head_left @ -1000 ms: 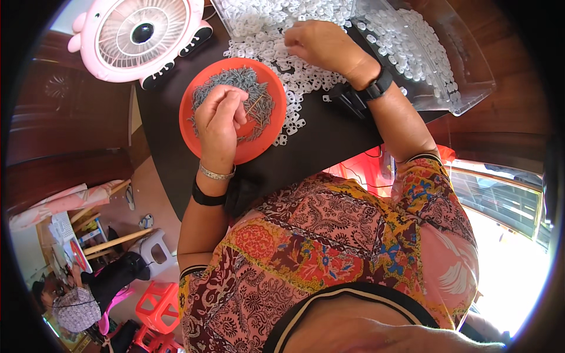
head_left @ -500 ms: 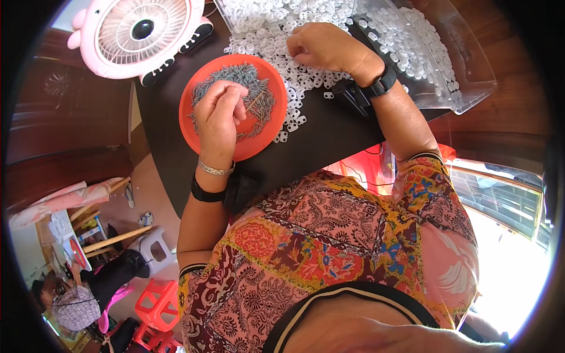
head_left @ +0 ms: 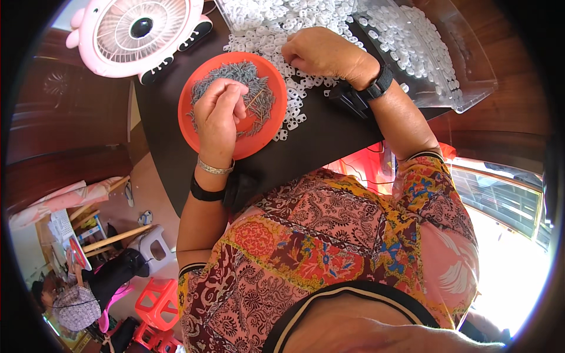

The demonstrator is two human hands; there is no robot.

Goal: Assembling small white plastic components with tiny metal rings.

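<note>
On a black bench (head_left: 329, 138), the curled left hand (head_left: 222, 109) is over a round red plastic bowl (head_left: 253, 143) of small grey screw-like pieces (head_left: 235, 72). To its right, the bent right hand (head_left: 329, 54) is at scattered small white plastic pieces with holes (head_left: 259, 46); its fingertips are hidden. A pink-framed round fan (head_left: 141, 28) stands far left, a clear plastic tray (head_left: 479, 95) far right.

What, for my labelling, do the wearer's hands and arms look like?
The left hand and right hand are ungloved. The left wears a silvery bracelet and black wristband; the right, a black wrist strap. Multicoloured short sleeves end in striped cuffs.
</note>
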